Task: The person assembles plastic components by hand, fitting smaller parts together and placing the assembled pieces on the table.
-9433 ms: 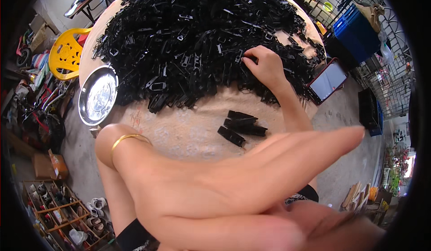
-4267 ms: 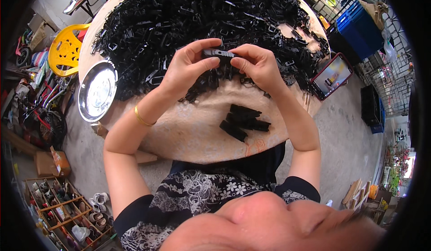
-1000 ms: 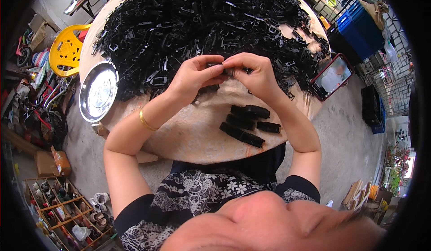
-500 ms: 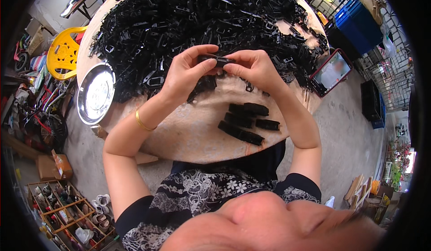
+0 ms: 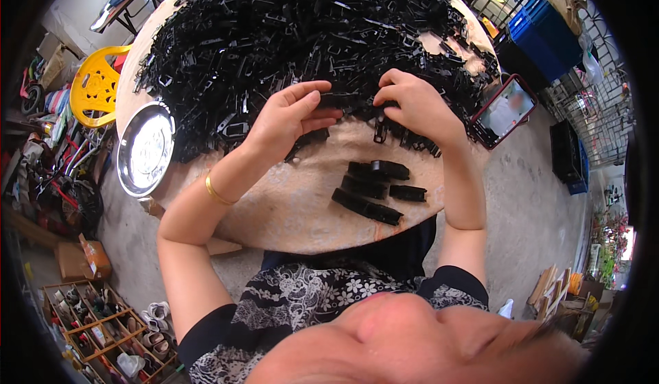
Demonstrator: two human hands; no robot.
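A broad heap of small black plastic parts [image 5: 295,27] covers the far side of the round table. At the heap's near edge, my left hand [image 5: 288,117] has its thumb raised and fingers stretched around a black plastic part [image 5: 338,100], which seems held between them; its far side blends into the heap. Opposite it, my right hand [image 5: 415,109] hovers over the near right of the heap with curved fingers apart, and I see nothing in them. Several longer black curved pieces [image 5: 367,206] lie together on the bare table surface [image 5: 288,205], nearer to me.
A shiny metal dish [image 5: 145,149] sits at the table's left edge, beside a yellow plastic chair [image 5: 96,85]. On the right edge leans a phone [image 5: 504,111] with a lit screen. Blue crates [image 5: 546,37] stand beyond it. A wooden shoe rack [image 5: 103,329] is at lower left.
My hands have parted from where they met over the black part. The right has moved right to the heap with its fingers opened, while the left stays near its former place.
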